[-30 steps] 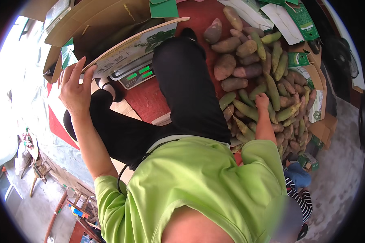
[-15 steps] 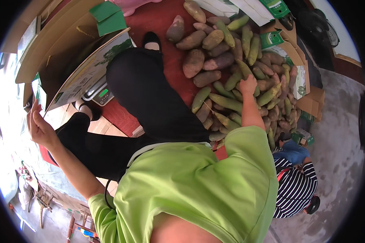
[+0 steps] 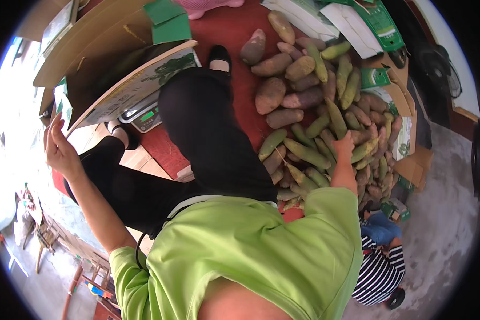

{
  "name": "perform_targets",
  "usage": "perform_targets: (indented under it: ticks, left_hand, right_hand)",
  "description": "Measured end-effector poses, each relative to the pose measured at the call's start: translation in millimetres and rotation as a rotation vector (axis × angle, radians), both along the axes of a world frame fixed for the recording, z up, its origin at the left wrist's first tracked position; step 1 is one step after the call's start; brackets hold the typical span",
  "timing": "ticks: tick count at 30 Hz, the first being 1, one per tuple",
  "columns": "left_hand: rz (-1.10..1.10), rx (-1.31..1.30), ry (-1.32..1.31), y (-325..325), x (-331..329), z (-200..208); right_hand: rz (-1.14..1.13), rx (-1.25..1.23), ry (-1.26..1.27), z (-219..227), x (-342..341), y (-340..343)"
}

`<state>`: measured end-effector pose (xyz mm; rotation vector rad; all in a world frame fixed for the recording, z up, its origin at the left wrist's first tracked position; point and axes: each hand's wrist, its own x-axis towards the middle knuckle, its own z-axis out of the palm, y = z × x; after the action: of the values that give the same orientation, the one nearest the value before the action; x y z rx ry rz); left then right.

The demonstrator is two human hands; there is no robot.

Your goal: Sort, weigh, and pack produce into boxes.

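Note:
My right hand [image 3: 343,145] is closed round the near end of a long green radish [image 3: 335,118], above a big heap of root vegetables. Green radishes [image 3: 306,153] and thick reddish-brown roots [image 3: 304,98] lie mixed together around it. Off to the left, my left hand [image 3: 62,152] is raised with its fingers apart and nothing in it. It is close to the near corner of an open cardboard box [image 3: 125,93]. Beside that box, partly hidden by it and my leg, sits a scale [image 3: 146,118] with a lit green display.
Cartons [image 3: 352,26] stand behind the heap, and a brown carton [image 3: 413,165] is to its right. A black fan [image 3: 437,72] is at the far right. Another person in a striped shirt [image 3: 378,277] is at the lower right. A pink plastic object [image 3: 208,6] lies at the far edge.
My right hand has drawn back toward me, and the green radish has moved with it. My left hand stays raised by the box. The whole view has shifted slightly.

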<state>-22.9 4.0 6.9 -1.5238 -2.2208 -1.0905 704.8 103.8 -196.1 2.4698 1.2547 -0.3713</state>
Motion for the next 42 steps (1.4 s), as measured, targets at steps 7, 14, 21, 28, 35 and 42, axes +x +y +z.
perform_targets:
  ticks: [7, 14, 21, 28, 35, 42]
  left_hand:
    - [0.008, 0.009, -0.012, 10, 16, 4]
    - [0.046, -0.093, -0.001, 5, 23, 13]
    - [0.040, -0.222, -0.028, 3, 27, 24]
    - [0.027, -0.260, -0.014, 0, 28, 27]
    - [0.021, -0.251, -0.009, -5, 25, 26]
    - [-0.007, -0.253, -0.009, -2, 26, 25]
  right_hand:
    - [-0.045, -0.001, -0.188, -4, -12, -7]
    - [-0.121, 0.047, 0.059, 33, -63, -3]
    - [-0.740, 0.498, 1.043, -34, -52, 13]
    - [-0.484, 0.537, 1.142, 64, -171, 35]
    - [0.268, 0.512, 1.407, 168, -282, 91]
    - [0.903, 0.510, 1.497, 245, -406, 113]
